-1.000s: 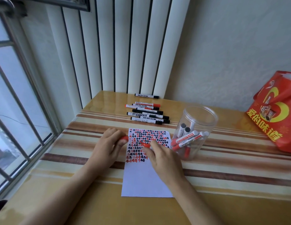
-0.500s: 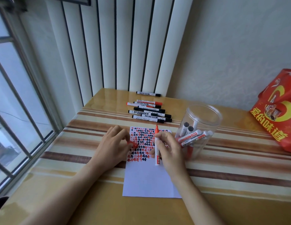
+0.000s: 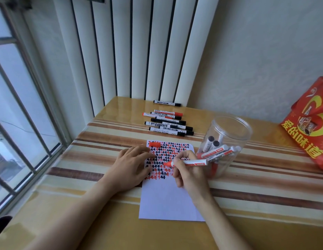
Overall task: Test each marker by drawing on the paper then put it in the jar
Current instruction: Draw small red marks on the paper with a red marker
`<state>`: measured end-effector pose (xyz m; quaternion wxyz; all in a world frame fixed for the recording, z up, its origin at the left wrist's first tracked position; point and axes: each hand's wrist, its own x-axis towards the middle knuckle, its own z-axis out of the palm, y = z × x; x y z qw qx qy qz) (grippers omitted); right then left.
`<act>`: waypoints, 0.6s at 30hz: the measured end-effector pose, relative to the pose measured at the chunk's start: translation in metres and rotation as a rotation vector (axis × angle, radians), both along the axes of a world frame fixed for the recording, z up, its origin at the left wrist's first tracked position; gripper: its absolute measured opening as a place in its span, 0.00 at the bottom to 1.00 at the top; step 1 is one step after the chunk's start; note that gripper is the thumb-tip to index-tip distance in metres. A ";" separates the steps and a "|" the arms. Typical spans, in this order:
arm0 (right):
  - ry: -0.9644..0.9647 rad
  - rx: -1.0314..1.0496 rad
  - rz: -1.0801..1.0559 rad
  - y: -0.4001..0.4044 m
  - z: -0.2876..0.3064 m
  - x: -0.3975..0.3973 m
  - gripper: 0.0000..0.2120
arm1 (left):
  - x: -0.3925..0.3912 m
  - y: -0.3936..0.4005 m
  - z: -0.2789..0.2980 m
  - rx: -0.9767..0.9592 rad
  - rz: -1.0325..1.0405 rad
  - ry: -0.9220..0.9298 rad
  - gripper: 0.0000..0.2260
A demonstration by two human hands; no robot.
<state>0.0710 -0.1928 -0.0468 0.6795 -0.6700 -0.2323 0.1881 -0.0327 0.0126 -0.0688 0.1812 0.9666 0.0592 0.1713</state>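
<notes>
A white paper [image 3: 166,201] lies on the table, its upper half covered with red and black marks. My right hand [image 3: 190,173] grips an uncapped red marker [image 3: 189,163], tip pointing left over the marks. My left hand [image 3: 131,166] rests flat on the paper's left edge, fingers spread, holding nothing. The red cap [image 3: 154,144] lies at the paper's top left corner. To the right of the paper stands a clear plastic jar [image 3: 227,136] holding several markers. Several more black and red markers [image 3: 167,126] lie in a row behind the paper.
A red printed bag [image 3: 310,127] stands at the table's right end. A window with bars [image 3: 21,112] runs along the left side. White vertical slats and a wall close off the back. The striped table [image 3: 265,186] extends to the right.
My left hand let go of the red cap, which now lies on the paper's top corner, and flattened on the paper. My right hand turned the marker from upright to level, tip pointing left.
</notes>
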 end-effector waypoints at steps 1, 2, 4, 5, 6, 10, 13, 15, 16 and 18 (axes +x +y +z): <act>-0.008 -0.022 0.009 0.000 0.000 -0.001 0.05 | 0.000 0.000 -0.001 -0.002 0.002 0.006 0.21; -0.019 -0.050 0.018 0.000 0.001 -0.002 0.04 | 0.001 0.000 -0.001 -0.005 0.003 0.007 0.21; -0.053 -0.102 0.025 0.001 0.002 -0.002 0.04 | 0.001 0.001 -0.002 -0.006 0.003 0.007 0.21; -0.068 -0.121 0.021 0.001 0.000 -0.001 0.06 | 0.001 0.001 -0.003 -0.004 0.005 0.007 0.21; -0.080 -0.131 0.009 0.001 -0.001 -0.001 0.08 | 0.002 0.002 -0.003 -0.001 0.007 0.008 0.20; -0.062 -0.089 -0.033 -0.006 -0.004 -0.003 0.12 | 0.004 0.004 -0.005 0.006 -0.003 0.021 0.20; -0.048 -0.062 -0.021 -0.011 -0.002 -0.005 0.10 | 0.005 0.003 -0.004 -0.003 -0.004 0.020 0.20; -0.063 -0.111 -0.028 -0.013 -0.006 -0.005 0.11 | 0.005 0.003 -0.004 0.000 -0.002 0.029 0.21; -0.074 -0.143 -0.035 -0.014 -0.008 -0.006 0.13 | 0.005 0.003 -0.003 -0.001 -0.002 0.033 0.21; -0.081 -0.176 -0.038 -0.014 -0.010 -0.006 0.14 | 0.005 0.003 -0.003 -0.008 -0.004 0.033 0.21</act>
